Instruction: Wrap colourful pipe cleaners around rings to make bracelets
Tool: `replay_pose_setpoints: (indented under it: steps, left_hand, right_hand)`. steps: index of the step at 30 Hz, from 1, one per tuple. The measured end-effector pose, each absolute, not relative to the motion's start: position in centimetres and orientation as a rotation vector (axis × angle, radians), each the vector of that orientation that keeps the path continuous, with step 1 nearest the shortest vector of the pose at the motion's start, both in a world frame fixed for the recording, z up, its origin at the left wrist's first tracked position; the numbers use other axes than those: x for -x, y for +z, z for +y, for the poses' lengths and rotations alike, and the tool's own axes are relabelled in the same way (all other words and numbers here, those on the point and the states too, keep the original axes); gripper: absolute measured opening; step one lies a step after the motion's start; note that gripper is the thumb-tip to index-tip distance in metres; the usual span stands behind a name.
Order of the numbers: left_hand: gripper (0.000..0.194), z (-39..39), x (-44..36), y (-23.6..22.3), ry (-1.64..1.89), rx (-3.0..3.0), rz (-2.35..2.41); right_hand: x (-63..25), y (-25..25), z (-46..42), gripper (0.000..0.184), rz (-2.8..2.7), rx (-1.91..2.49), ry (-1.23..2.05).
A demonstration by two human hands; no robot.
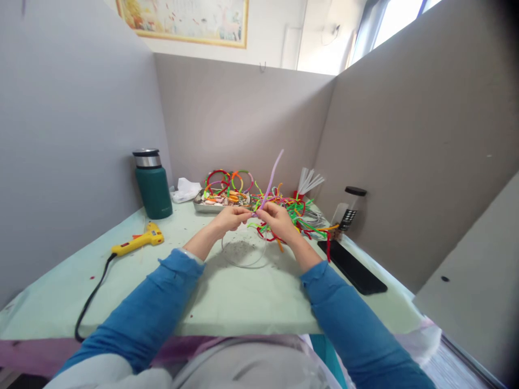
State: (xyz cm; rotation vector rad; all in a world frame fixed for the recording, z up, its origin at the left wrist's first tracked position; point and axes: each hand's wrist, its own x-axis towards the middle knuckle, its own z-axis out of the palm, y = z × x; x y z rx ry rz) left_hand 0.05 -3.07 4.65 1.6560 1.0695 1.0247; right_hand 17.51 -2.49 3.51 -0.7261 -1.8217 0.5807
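Note:
A pale wire hoop hangs below my two hands over the middle of the table. My left hand pinches its upper part, fingertips pressed together. My right hand, also closed, grips a purple pipe cleaner whose long free end sticks up and leans right. Between the fingertips a bit of purple meets the hoop; how it is wound there is too small to tell. Just behind my right hand lies a tangled heap of coloured pipe cleaners.
On the left are a yellow glue gun with a black cord and a green bottle. At the back, a metal tray holds small pieces, beside colourful wrapped rings and white tissue. White sticks, a jar and a black phone lie right.

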Motion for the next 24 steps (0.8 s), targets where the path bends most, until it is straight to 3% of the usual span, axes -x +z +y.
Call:
replay_pose_setpoints:
  steps: [7,24]
  left_hand:
    - [0.030,-3.06,-0.12,4.61,1.028,-1.635,1.098]
    - [0.040,-2.46,0.48,4.30,1.007,-1.672,1.124]
  right_hand:
    - [-17.79,3.45,-2.63,0.025,-1.860,0.732,0.630]
    - [-17.99,3.11,-2.48,0.024,-1.890,0.754,0.582]
